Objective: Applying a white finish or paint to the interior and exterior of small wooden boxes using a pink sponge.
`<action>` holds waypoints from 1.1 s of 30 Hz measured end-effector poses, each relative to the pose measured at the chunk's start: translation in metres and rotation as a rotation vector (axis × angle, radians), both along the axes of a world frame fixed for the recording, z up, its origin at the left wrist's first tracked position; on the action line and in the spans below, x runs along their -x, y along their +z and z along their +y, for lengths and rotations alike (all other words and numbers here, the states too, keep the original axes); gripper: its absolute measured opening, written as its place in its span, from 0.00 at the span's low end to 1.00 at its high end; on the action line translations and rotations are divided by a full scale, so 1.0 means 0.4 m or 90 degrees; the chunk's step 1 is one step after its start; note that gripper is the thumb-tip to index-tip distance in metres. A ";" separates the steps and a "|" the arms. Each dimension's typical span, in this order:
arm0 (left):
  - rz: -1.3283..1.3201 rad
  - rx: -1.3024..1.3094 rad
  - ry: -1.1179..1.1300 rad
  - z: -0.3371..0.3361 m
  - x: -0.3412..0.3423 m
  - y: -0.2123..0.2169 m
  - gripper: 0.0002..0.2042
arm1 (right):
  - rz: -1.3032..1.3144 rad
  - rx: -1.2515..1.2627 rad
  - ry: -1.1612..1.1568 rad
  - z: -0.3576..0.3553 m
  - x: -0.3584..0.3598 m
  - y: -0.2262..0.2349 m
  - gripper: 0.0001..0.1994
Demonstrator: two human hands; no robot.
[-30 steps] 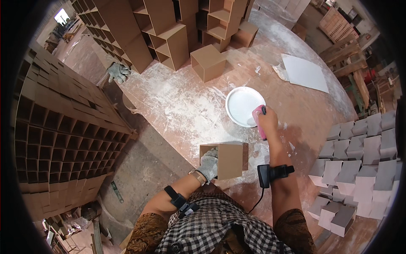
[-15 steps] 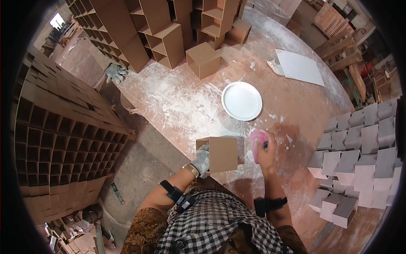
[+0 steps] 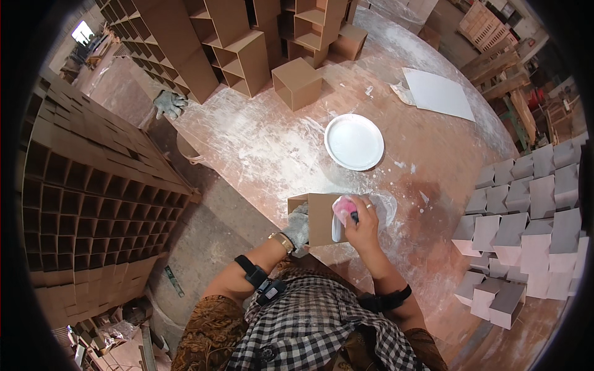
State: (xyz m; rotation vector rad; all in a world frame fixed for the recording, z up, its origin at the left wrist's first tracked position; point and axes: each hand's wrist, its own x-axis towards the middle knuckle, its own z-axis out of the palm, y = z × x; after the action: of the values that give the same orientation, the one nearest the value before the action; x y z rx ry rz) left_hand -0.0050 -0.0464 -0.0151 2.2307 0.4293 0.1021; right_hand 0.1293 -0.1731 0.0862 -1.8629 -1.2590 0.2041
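Note:
A small brown cardboard box (image 3: 320, 216) lies at the near edge of the worktable, its open end to the left. My left hand (image 3: 298, 226), in a grey glove, reaches into that opening and holds the box; its fingertips are hidden inside. Bare and wearing a ring, my right hand (image 3: 365, 226) grips a pink pad (image 3: 344, 208) smeared with white and with a dark piece at its side. The pad rests on the box's right part, where a white wet strip shows. Beyond the box stands a round white plate (image 3: 354, 142).
The worktable (image 3: 247, 148) is streaked with white. Stacked cardboard boxes (image 3: 179, 37) and a single box (image 3: 297, 83) stand at the back. A grey glove (image 3: 170, 105) and white sheet (image 3: 438, 94) lie farther off. Grey-white boxes (image 3: 526, 229) line the right; open cartons (image 3: 105, 204) the left.
My right hand has moved left, bringing the pink pad from beside the box onto it. A white smear now shows on the box and on the table right of it.

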 end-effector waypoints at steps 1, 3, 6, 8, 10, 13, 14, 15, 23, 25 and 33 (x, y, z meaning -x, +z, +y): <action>-0.015 0.027 0.007 0.001 0.001 -0.040 0.22 | 0.003 -0.007 0.029 -0.001 0.002 0.003 0.19; -0.027 0.032 0.023 -0.001 0.006 -0.068 0.22 | -0.011 0.002 0.131 -0.064 0.019 0.013 0.19; -0.018 -0.056 0.019 -0.003 0.008 -0.060 0.22 | 0.003 -0.004 0.133 -0.098 0.000 -0.004 0.18; -0.004 -0.141 -0.039 0.001 0.009 -0.020 0.22 | 0.025 -0.005 0.056 -0.079 -0.014 -0.023 0.18; 0.048 -0.015 -0.018 0.005 -0.002 0.023 0.22 | 0.037 0.002 -0.049 -0.002 -0.043 -0.022 0.19; 0.017 0.020 0.010 0.005 0.007 0.023 0.22 | 0.025 -0.042 0.024 0.016 -0.037 -0.003 0.19; -0.013 0.009 0.016 0.001 0.012 0.014 0.22 | 0.015 -0.043 0.065 -0.009 -0.024 -0.002 0.18; -0.010 -0.011 0.029 -0.001 0.015 0.004 0.21 | 0.006 -0.044 0.107 -0.056 -0.002 -0.004 0.17; 0.007 0.113 0.037 -0.013 0.001 0.072 0.20 | 0.009 -0.059 0.031 0.015 -0.048 -0.027 0.20; -0.025 0.180 0.100 -0.016 0.002 -0.065 0.18 | -0.016 -0.095 0.149 0.039 -0.028 -0.008 0.21; -0.132 0.100 0.161 -0.040 -0.007 -0.093 0.21 | 0.112 0.019 0.026 0.016 -0.030 0.007 0.22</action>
State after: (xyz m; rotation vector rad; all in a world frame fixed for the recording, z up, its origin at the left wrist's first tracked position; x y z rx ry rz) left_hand -0.0021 -0.0625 -0.0523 1.9788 0.5820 0.4153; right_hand 0.1413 -0.1668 0.0891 -1.8028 -1.1781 0.4022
